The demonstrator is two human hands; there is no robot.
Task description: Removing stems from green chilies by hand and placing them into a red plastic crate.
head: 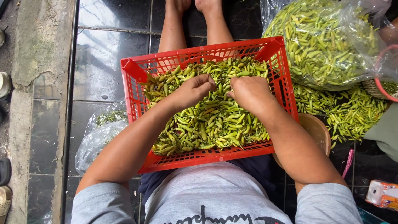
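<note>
Resting on my lap, the red crate [134, 89] holds a heap of green chillies [207, 124]. My left hand [194, 90] and right hand [248, 93] lie side by side on the heap, fingers curled into the chillies; whether either pinches one I cannot tell. Right of the crate, a clear bag [327, 41] bulges with more, and loose ones [348, 112] lie on the dark tiles [99, 58].
</note>
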